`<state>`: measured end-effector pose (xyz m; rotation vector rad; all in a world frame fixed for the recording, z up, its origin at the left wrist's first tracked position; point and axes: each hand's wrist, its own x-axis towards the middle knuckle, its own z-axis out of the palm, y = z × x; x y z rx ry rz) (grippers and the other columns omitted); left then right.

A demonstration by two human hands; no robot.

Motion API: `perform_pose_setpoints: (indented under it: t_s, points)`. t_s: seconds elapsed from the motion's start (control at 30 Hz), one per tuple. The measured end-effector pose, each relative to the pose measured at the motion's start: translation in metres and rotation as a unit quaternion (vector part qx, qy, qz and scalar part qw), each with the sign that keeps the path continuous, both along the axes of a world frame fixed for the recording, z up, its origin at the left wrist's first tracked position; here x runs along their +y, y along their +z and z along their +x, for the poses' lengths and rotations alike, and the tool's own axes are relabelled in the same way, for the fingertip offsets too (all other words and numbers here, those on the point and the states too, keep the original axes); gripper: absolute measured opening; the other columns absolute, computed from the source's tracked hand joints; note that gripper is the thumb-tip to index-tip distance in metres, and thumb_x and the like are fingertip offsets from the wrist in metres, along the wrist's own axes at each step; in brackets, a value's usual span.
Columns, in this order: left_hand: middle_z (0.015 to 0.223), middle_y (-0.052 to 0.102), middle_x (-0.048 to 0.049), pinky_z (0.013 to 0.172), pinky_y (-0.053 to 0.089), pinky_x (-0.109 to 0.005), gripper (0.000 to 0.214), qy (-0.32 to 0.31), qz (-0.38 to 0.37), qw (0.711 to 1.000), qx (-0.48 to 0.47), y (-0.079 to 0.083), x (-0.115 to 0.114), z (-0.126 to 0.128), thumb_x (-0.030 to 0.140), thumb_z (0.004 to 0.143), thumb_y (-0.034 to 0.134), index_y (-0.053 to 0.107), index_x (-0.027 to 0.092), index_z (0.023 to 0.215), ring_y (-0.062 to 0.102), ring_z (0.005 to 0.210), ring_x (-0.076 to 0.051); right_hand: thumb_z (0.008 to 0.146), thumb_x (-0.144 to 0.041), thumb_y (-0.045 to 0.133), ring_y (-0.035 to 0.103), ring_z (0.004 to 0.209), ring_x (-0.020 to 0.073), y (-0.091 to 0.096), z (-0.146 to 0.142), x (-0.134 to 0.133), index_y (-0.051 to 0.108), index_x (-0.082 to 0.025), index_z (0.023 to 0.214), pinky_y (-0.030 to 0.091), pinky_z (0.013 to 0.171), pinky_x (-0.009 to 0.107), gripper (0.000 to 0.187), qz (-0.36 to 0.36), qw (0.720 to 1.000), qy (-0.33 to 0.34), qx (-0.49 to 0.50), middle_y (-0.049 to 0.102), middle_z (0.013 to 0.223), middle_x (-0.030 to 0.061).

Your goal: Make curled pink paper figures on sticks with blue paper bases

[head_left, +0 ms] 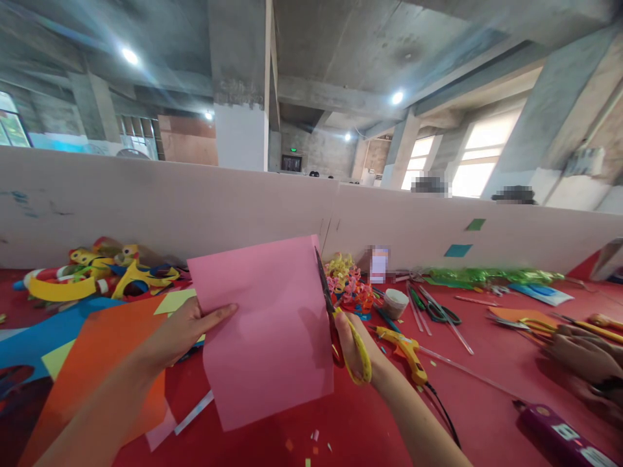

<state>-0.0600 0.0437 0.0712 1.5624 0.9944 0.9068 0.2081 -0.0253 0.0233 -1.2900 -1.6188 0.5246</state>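
A pink sheet of paper (265, 324) is held up over the red table (477, 402). My left hand (187, 327) pinches the sheet's left edge, thumb on top. My right hand (357, 353) grips scissors (335, 318) with yellow and red handles. Their dark blades point upward along the sheet's right edge. Orange paper (111, 350), blue paper (34, 337) and a yellow-green sheet (172, 301) lie under my left forearm.
A yellow glue gun (406, 350) with a black cord lies right of my right hand. Colourful paper crafts (97, 272) and paper flowers (348, 282) sit near a white partition (195, 201). Another person's hand (584, 357) rests far right, beside a purple device (559, 434).
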Motion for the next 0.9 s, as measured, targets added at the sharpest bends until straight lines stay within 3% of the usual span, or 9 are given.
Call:
perform_pose_setpoints:
  t_s: [0.27, 0.63, 0.9]
  points:
    - [0.101, 0.072, -0.0054, 0.076, 0.056, -0.037, 0.042, -0.027, -0.024, 0.999, 0.024, 0.006, -0.004, -0.001, 0.044, 0.067, 0.07, 0.068, 0.023, 0.103, 0.066, 0.092, -0.029, 0.081, -0.07, 0.013, 0.035, 0.042, 0.0101, 0.004, 0.001, -0.002, 0.035, -0.021, 0.049, 0.026, 0.039, 0.022, 0.063, -0.006, 1.0, -0.004, -0.02, 0.038, 0.042, -0.0009]
    - [0.102, 0.071, -0.0069, 0.076, 0.056, -0.037, 0.049, -0.01, -0.016, 0.999, 0.044, 0.012, -0.009, 0.001, 0.048, 0.063, 0.07, 0.067, 0.021, 0.104, 0.066, 0.092, -0.03, 0.078, -0.073, 0.021, 0.029, 0.035, 0.0077, -0.006, -0.005, 0.001, 0.031, -0.022, 0.053, 0.021, 0.033, 0.021, 0.058, -0.013, 0.997, -0.039, 0.061, 0.031, 0.039, -0.0044]
    - [0.101, 0.072, -0.0073, 0.072, 0.056, -0.035, 0.049, -0.015, -0.026, 0.998, 0.051, 0.012, -0.008, 0.0, 0.045, 0.064, 0.069, 0.066, 0.02, 0.107, 0.067, 0.09, -0.03, 0.08, -0.073, 0.015, 0.042, 0.038, 0.0094, -0.001, -0.001, 0.001, 0.044, -0.018, 0.05, 0.03, 0.038, 0.021, 0.069, 0.01, 1.0, 0.014, 0.0, 0.047, 0.043, 0.0018]
